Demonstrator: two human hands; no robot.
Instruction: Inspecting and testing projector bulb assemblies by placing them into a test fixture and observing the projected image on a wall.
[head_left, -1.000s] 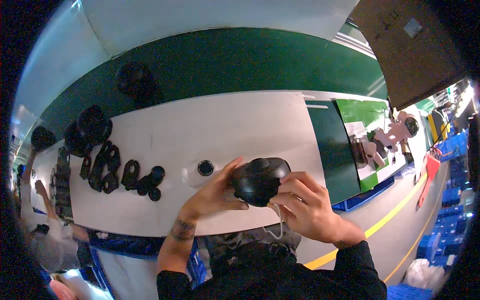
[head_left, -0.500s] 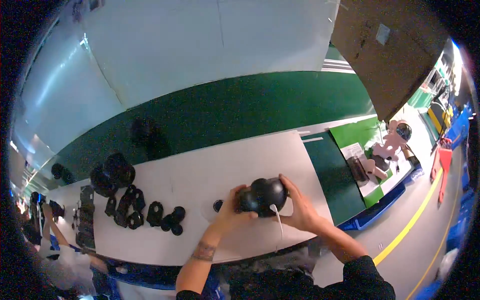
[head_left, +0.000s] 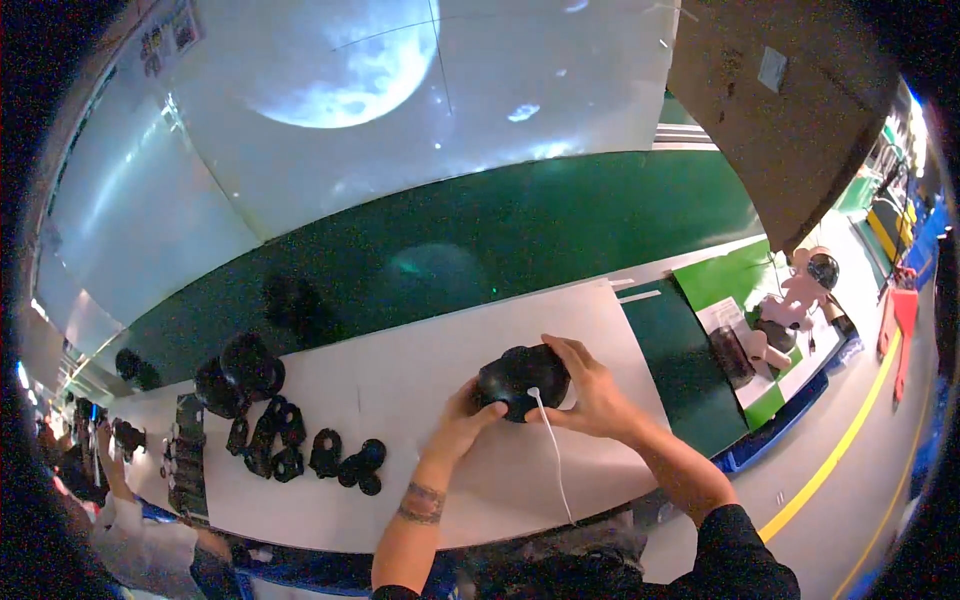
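Both hands hold a rounded black projector (head_left: 515,377) above the white tabletop, with a white cable (head_left: 556,470) plugged into its near side and hanging down. My left hand (head_left: 468,418) grips its left side, thumb toward me. My right hand (head_left: 590,390) wraps its right side, fingers over the top and thumb below. A bright projected moon picture (head_left: 345,85) with small light specks shows on the white panel (head_left: 560,60) ahead. Left of my left hand lie several black ring-shaped parts (head_left: 325,452) and small black round parts (head_left: 370,470).
Large black spheres (head_left: 250,365) stand on the table's left. To the right, a pale astronaut figure (head_left: 795,295) lies on a green and white sheet (head_left: 715,285). A brown cardboard sheet (head_left: 780,110) hangs upper right. A co-worker's arm (head_left: 120,480) reaches in at far left.
The moon picture and light specks have appeared on the panel. The projector has been turned and tilted in my hands, and the small ring left of it is no longer visible.
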